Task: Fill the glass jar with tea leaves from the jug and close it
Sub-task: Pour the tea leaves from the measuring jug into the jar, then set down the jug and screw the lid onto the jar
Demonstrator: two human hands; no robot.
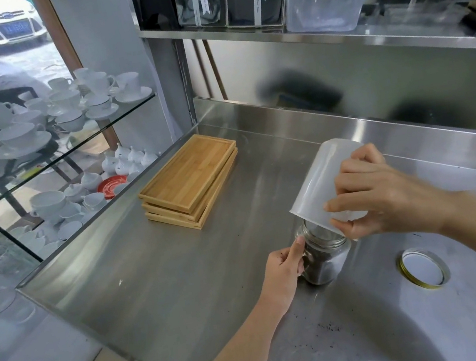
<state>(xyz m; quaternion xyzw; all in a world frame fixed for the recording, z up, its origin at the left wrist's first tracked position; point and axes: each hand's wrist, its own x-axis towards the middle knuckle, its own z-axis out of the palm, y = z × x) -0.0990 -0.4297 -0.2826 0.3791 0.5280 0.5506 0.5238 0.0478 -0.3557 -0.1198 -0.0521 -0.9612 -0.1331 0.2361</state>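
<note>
The jug point(321, 186) is gripped by the right hand point(374, 194), fingers wrapped round its wall, and is held upturned with its mouth tipped down onto the open neck of the glass jar point(325, 257). The jar is clasped at its side by the left hand point(285, 266), thumb against the glass, and is stood upright on the steel counter point(184, 281) with dark tea leaves point(317, 267) seen inside. The lid point(422, 267) is laid flat on the counter to the right, apart from the jar. Stacked wooden trays point(190, 178) are set further back

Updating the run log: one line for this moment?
pouring | right hand tips jug over jar | left hand steadies jar | lid off
</note>
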